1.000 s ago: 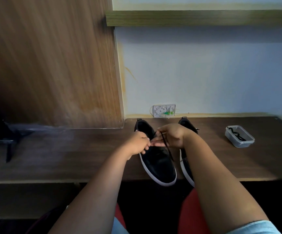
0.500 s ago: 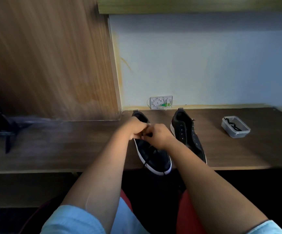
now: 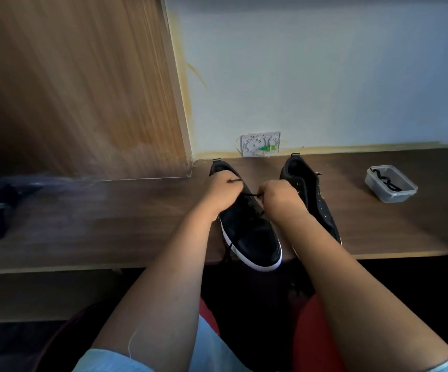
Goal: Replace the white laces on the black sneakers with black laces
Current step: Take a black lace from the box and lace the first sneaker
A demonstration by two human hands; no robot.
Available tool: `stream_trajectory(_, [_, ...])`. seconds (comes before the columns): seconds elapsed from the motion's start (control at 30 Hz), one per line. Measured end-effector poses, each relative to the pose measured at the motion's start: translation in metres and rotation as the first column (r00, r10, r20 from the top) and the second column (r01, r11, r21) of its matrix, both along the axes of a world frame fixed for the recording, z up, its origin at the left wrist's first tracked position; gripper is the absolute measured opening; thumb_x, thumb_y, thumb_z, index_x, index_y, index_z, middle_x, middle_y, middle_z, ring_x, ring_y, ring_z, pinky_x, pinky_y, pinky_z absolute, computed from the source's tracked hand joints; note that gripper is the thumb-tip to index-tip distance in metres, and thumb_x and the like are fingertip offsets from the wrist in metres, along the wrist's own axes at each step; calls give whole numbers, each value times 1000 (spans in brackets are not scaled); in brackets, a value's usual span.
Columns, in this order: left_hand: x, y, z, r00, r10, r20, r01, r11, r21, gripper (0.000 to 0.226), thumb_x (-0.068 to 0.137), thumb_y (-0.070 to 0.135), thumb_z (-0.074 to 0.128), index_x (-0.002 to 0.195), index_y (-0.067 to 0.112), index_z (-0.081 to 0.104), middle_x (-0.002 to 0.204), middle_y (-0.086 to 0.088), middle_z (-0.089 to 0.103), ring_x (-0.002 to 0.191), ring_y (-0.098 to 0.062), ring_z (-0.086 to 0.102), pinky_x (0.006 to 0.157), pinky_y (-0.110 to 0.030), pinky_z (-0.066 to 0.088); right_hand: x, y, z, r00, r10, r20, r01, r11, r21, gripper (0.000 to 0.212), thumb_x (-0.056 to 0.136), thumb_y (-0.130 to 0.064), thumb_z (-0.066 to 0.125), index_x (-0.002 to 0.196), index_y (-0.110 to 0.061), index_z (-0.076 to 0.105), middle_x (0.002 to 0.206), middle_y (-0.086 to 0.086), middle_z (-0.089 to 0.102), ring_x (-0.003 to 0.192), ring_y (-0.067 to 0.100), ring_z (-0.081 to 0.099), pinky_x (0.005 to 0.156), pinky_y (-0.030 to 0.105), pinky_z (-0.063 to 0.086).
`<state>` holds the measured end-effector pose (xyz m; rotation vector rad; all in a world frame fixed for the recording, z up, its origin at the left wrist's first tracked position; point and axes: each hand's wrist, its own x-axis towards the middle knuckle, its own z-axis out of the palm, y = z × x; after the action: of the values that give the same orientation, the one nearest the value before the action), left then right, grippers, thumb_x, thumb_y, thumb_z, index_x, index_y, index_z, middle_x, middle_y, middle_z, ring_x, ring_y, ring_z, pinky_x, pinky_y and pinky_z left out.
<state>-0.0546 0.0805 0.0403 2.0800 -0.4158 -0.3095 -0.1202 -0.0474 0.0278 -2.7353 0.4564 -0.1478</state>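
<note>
A: Status, near to far?

B: The left sneaker [image 3: 249,232] overhangs the worktop [image 3: 110,224] edge. Left hand [image 3: 224,187] and right hand [image 3: 278,196] each pinch the black lace [image 3: 252,195]; half a second ago they were together, now apart, tightening it.

A: Clearance?

B: The right sneaker [image 3: 308,191] is just beside; the tub [image 3: 390,183] stands well apart.
</note>
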Motion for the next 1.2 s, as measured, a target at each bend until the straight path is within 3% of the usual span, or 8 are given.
stream_trajectory(0.23, [0,7,-9,792,-32,610,-105,977,187,14,85,10,59,73,13,53,78,2,43,68,-16,40,55,-24,18,30,12,20,928,89,361,-187,951,248,13,93,-11,53,90,-8,65,81,5,62,79,21,55,67,25,34])
stream_trajectory(0.43, [10,5,-21,697,-25,716,-57,994,90,13,86,6,63,96,9,70,77,6,45,68,-12,45,60,-18,26,62,-5,14,985,69,159,-108,962,251,16,94,-22,54,86,-13,64,82,2,58,83,18,52,68,22,31])
stream_trajectory(0.53, [13,-1,-17,849,30,527,-55,998,33,6,87,10,63,82,11,65,68,8,43,63,-10,44,56,-20,28,66,-14,1,981,-93,168,60,979,193,16,92,-24,57,99,-12,65,98,7,65,93,23,59,75,26,42])
stream_trajectory(0.6, [19,-3,-10,995,98,26,-97,994,-50,16,91,15,58,75,14,57,64,5,42,55,-9,38,49,-22,28,58,-23,-4,936,-223,273,193,972,132,20,92,-19,56,109,-10,60,106,12,62,99,30,57,82,36,49])
stream_trajectory(0.7, [25,2,-8,870,45,-492,-208,937,-282,24,92,14,53,69,14,45,60,2,30,47,-10,20,38,-20,15,42,-24,-5,903,-107,415,5,971,239,15,86,-7,57,98,-11,66,93,3,65,89,21,61,80,21,50])
stream_trajectory(0.97, [15,1,-10,953,-1,-303,-106,935,-337,18,99,9,48,86,9,61,73,1,48,58,-8,37,45,-15,29,24,2,-10,904,34,427,-158,953,259,15,84,-33,66,92,-24,75,84,-7,72,88,13,63,85,27,49])
stream_trajectory(1.07, [10,0,-12,996,83,-14,-84,981,-176,22,101,15,45,95,8,65,80,9,55,73,-5,48,62,-17,35,13,-16,0,997,44,69,-55,984,169,17,84,-36,54,76,-28,66,89,-5,62,103,21,44,93,40,37])
stream_trajectory(1.2, [15,1,-13,992,104,-67,-113,982,-149,27,102,20,44,84,15,64,91,2,58,82,-13,49,65,-20,33,-17,-41,32,945,-125,304,-127,713,690,23,70,-26,52,49,-18,57,67,-5,56,63,6,49,69,29,37])
